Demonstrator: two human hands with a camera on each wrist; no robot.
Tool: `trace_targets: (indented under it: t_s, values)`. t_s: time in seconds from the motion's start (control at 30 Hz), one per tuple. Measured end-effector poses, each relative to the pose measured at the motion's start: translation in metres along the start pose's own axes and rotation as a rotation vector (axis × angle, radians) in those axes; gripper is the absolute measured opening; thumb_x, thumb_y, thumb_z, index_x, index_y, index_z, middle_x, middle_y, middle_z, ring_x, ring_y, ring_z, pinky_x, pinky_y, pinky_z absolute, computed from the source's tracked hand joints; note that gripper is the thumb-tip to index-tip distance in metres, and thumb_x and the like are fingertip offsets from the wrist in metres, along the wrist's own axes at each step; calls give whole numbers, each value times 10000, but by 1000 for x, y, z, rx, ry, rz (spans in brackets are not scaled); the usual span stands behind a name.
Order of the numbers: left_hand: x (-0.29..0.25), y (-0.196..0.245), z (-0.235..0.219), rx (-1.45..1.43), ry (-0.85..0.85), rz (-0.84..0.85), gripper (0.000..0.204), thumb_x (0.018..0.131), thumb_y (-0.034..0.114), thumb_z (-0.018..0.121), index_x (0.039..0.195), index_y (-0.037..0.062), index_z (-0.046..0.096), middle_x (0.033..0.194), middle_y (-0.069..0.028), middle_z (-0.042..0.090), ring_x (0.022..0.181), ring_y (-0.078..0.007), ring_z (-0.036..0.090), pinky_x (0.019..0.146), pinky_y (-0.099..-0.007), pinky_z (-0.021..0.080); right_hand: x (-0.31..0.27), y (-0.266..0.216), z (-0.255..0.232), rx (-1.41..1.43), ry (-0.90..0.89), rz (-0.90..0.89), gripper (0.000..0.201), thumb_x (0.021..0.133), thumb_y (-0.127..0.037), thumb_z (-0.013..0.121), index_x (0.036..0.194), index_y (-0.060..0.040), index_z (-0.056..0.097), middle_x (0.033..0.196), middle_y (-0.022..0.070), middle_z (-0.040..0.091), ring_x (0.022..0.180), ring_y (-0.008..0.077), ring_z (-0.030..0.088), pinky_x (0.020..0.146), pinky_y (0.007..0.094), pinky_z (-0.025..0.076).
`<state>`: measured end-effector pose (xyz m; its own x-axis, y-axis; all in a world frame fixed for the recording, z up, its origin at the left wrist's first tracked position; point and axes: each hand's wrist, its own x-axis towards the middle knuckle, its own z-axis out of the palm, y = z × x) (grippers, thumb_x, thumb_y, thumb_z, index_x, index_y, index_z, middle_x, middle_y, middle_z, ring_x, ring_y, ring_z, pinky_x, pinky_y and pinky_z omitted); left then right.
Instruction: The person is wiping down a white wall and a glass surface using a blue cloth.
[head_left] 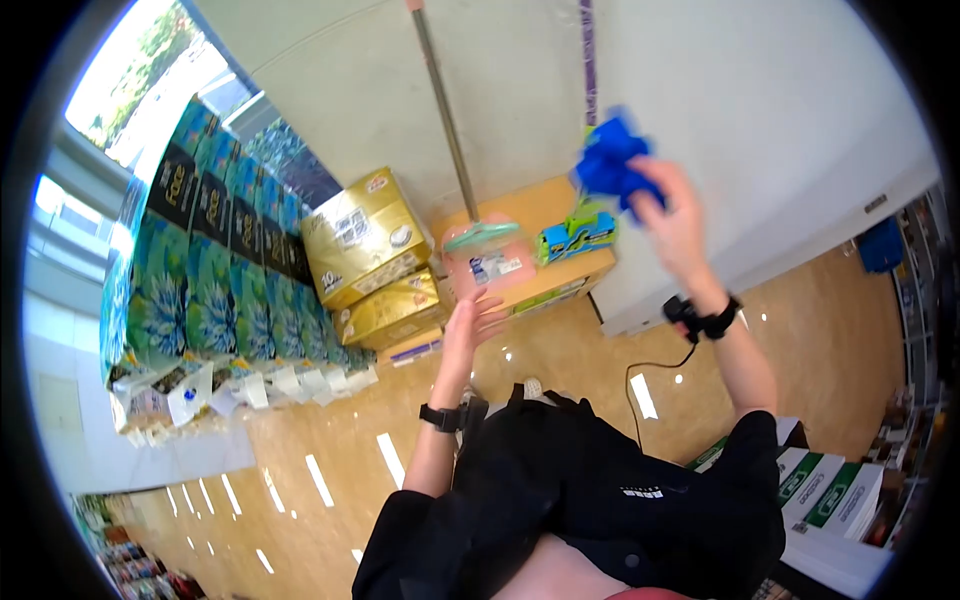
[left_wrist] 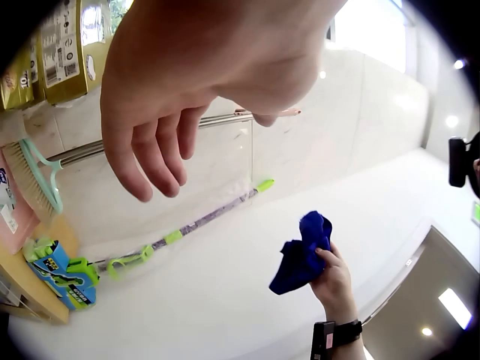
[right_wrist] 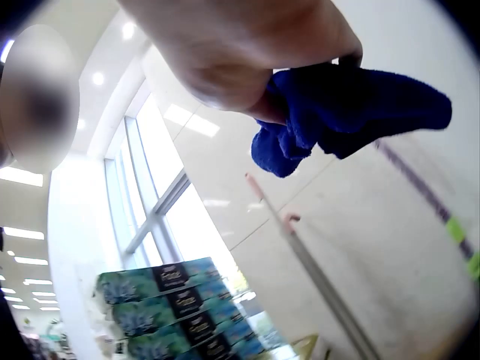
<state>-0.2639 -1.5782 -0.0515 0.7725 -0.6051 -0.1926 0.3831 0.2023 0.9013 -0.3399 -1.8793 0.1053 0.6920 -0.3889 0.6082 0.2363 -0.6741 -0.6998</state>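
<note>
My right hand (head_left: pixel 675 215) is raised beside the white wall panel and pinches a crumpled blue cloth (head_left: pixel 612 160). The right wrist view shows the cloth (right_wrist: pixel 337 112) bunched under the fingers, with one end sticking out to the right. My left hand (head_left: pixel 468 325) holds nothing and hovers in front of the low wooden shelf, its fingers loosely extended. In the left wrist view the left hand (left_wrist: pixel 195 90) hangs with relaxed fingers, well apart from the cloth (left_wrist: pixel 301 255). Close by the left hand is a pink dustpan (head_left: pixel 490 268) with a pale green broom (head_left: pixel 482 236) on it.
Gold boxes (head_left: pixel 365 240) and a tall stack of teal tissue packs (head_left: pixel 215 270) stand on the left. A purple-handled mop (head_left: pixel 589 70) with a blue-green packaged head (head_left: pixel 577 237) leans on the wall. Green-and-white cartons (head_left: pixel 825 490) sit at the lower right.
</note>
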Motion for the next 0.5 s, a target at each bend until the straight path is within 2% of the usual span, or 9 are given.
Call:
trace_targets:
  t_s: [0.03, 0.1, 0.13, 0.17, 0.2, 0.27, 0.37, 0.43, 0.5]
  values:
    - [-7, 7, 10, -27, -48, 6, 623, 955, 502, 393, 1323, 0, 379, 1189, -155, 548, 1019, -242, 578, 882, -397, 477, -15, -13, 26, -28, -140, -85, 348, 742, 43, 570, 1067, -68, 626, 1058, 95, 596, 979, 256, 556, 872, 338, 443]
    - [-14, 6, 19, -90, -121, 17, 652, 947, 515, 403, 1362, 19, 327, 1233, -154, 519, 1041, -263, 570, 891, -422, 471, -44, -32, 72, -8, -391, -116, 362, 711, 2, 605, 1055, -103, 639, 999, 105, 571, 985, 287, 514, 854, 378, 428]
    - [-14, 5, 20, -127, -150, 30, 662, 943, 520, 410, 1377, 31, 304, 1255, -151, 503, 1050, -273, 567, 895, -433, 467, -57, -37, 91, 26, -528, -112, 363, 732, 15, 603, 1073, -104, 635, 1026, 95, 554, 1015, 279, 503, 884, 356, 418]
    - [-13, -5, 9, -153, -158, 18, 595, 948, 462, 448, 1358, 48, 327, 1233, -129, 511, 1038, -261, 568, 886, -416, 474, -66, -38, 106, 28, -629, -163, 369, 741, -7, 607, 1094, -110, 631, 1049, 96, 550, 1036, 278, 491, 892, 356, 412]
    - [-22, 7, 18, -178, 6, 65, 456, 946, 333, 491, 1293, 49, 412, 1164, -94, 543, 1014, -208, 572, 847, -368, 485, -74, -39, 119, 137, -721, -132, 367, 761, -38, 623, 1119, -120, 626, 1062, 100, 546, 1022, 284, 508, 890, 371, 414]
    - [-34, 14, 10, -193, 295, 95, 326, 920, 215, 506, 1206, 57, 491, 1071, -55, 578, 966, -152, 576, 794, -314, 487, -76, -51, 129, 226, -859, 24, 375, 775, -71, 646, 1145, -121, 615, 1129, 104, 551, 1055, 293, 519, 920, 374, 411]
    - [-62, 4, -34, -176, 435, 122, 280, 899, 180, 526, 1154, 65, 524, 1023, -30, 598, 929, -129, 581, 765, -291, 480, -53, -67, 129, 164, -824, -274, 403, 795, -89, 658, 1191, -104, 581, 1243, 82, 537, 1129, 265, 517, 959, 370, 399]
    - [-87, -1, -64, -148, 543, 106, 287, 893, 197, 547, 1154, 77, 523, 1022, -19, 606, 916, -136, 590, 753, -287, 487, -18, -113, 103, 450, -715, -60, 442, 834, -168, 651, 1244, -65, 521, 1256, 122, 531, 1181, 242, 503, 964, 348, 387]
    - [-112, -5, -83, -146, 633, 108, 332, 889, 217, 556, 1189, 79, 515, 1064, -23, 602, 946, -145, 594, 758, -292, 494, 20, -160, 75, 654, -531, -321, 501, 862, -226, 629, 1308, -77, 456, 1280, 121, 518, 1204, 216, 486, 981, 357, 369]
